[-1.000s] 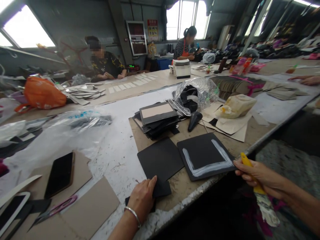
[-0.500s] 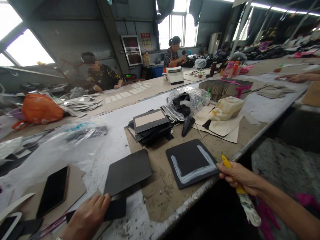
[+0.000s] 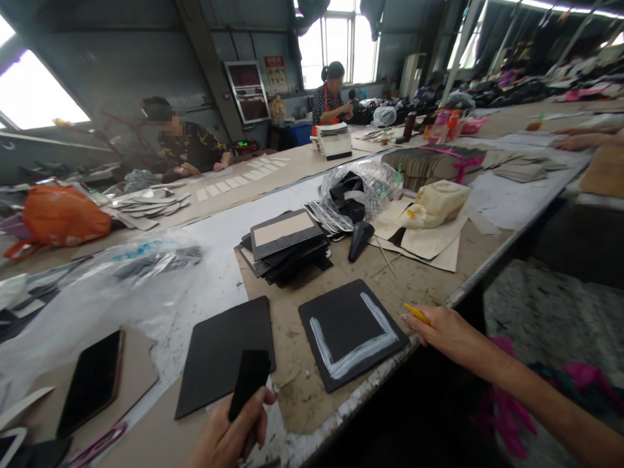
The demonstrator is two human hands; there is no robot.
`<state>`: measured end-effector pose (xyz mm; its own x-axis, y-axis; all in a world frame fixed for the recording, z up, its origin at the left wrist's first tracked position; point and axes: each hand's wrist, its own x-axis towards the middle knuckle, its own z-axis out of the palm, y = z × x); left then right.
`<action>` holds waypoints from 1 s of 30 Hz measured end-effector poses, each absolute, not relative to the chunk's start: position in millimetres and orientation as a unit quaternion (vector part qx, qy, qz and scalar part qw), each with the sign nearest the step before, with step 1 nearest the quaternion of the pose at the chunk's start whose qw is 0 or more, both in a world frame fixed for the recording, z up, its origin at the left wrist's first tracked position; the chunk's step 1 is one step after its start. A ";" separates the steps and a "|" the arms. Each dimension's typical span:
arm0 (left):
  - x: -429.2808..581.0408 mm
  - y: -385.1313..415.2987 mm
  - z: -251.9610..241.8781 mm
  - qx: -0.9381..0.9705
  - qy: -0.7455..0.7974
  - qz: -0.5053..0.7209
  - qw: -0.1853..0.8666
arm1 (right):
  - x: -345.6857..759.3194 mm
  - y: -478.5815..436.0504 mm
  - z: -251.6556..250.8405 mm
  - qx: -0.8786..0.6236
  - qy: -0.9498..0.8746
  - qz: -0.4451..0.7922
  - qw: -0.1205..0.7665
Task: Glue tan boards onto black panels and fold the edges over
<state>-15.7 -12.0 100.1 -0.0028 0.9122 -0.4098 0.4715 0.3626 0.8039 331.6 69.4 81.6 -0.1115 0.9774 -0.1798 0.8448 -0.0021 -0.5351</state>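
Observation:
At the lower middle, my left hand (image 3: 240, 421) pinches a small black strip (image 3: 250, 377), raised over the corner of a plain black panel (image 3: 227, 351). My right hand (image 3: 439, 330) is closed around a brush, whose yellow handle (image 3: 417, 314) pokes out above the fingers; its bristle end is hidden. Left of that hand, close to the table edge, lies a second black panel (image 3: 341, 325). White glue (image 3: 351, 356) runs along three of its sides as a U-shaped band.
Behind the panels rises a stack of black pieces (image 3: 285, 247), beside a black cone-shaped object (image 3: 361, 242) and a plastic bag (image 3: 385, 175). A stained jug (image 3: 436, 203) lies farther right. A phone (image 3: 92, 380) and scissors (image 3: 100, 445) are at left. Co-workers sit across the table.
My left hand has lifted the black strip off the table and moved right. The glued panel has shifted left and turned slightly. My right hand has turned, hiding the bristles.

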 end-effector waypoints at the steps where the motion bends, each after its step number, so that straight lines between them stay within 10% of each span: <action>1: -4.5 -6.4 100.2 0.507 0.649 0.234 0.516 | 330.3 68.9 84.9 -0.652 -0.700 0.262 0.123; 15: 77.7 15.8 97.1 0.368 0.505 0.276 0.730 | 247.3 50.5 124.7 -0.498 -0.703 0.473 0.180; 30: 77.5 -13.3 61.2 0.343 0.500 0.208 0.767 | 237.6 11.7 113.8 -0.520 -0.782 0.328 0.099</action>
<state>77.5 -13.3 61.2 0.4124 0.6627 -0.6251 0.0237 0.6781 0.7346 237.6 11.7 113.8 -0.4386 0.8791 -0.1866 0.7493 0.2431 -0.6161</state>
